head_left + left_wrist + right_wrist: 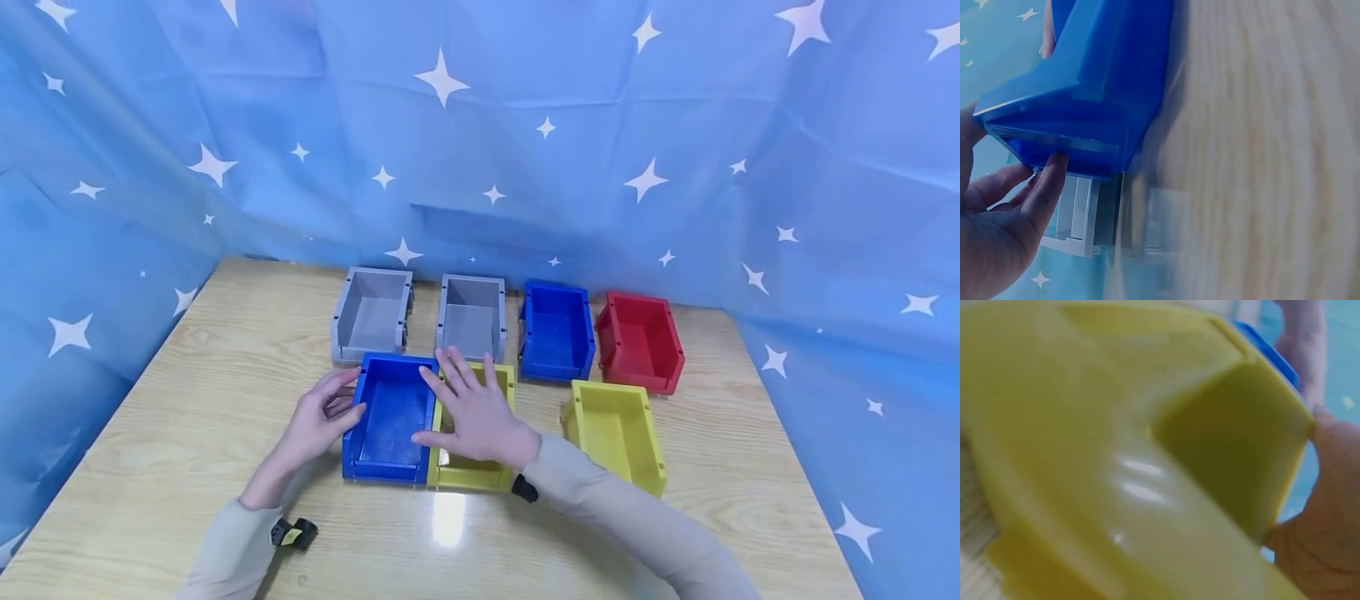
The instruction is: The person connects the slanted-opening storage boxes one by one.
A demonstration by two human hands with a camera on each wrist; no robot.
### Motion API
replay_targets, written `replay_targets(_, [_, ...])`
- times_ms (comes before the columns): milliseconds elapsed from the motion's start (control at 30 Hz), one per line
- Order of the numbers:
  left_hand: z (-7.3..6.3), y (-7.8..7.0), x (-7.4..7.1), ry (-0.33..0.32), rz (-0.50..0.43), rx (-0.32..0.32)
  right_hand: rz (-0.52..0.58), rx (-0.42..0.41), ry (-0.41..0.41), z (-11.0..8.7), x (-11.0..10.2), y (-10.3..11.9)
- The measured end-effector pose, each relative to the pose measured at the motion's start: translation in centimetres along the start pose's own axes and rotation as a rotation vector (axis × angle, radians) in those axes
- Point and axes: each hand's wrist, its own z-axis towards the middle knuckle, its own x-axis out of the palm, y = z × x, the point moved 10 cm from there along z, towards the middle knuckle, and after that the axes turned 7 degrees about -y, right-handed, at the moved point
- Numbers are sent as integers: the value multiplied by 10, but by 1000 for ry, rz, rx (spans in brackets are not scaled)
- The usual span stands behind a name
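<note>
Two storage bins stand side by side at the table's middle, a blue bin (392,417) on the left and a yellow bin (472,477) against its right wall. My left hand (318,421) holds the blue bin's left side, fingers bent at the wall. In the left wrist view its fingertips (1057,161) touch the blue wall (1104,94) below the rim. With fingers spread and fairly straight, my right hand (480,417) lies over the yellow bin, its fingertips reaching the shared edge with the blue bin. The right wrist view shows the yellow bin (1222,444) up close, blurred.
Behind stand two grey bins (375,312), (471,321), another blue bin (557,329) and a red bin (643,342) in a row. A second yellow bin (617,433) sits right of my right forearm. A blue starred curtain (525,167) hangs behind the wooden table (172,433).
</note>
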Motion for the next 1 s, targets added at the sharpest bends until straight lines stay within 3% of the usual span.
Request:
replay_targets(133, [-1,1,2,11,-19,-3,42,18,-4,-1,-8,-7])
replay_targets(367, [-2,-1,1,5,-14,-25,153,73,-177,-6,-41,-30])
replay_targets(600, [-2,0,-1,3,31,-11,188,173,-223,-17,-57,-58])
replay_targets(867, [-2,2,-1,10,25,-33,231,152,-356,-34,-71,-74])
replay_targets(1000, [-2,2,-1,8,13,-27,254,164,-383,-44,-75,-83])
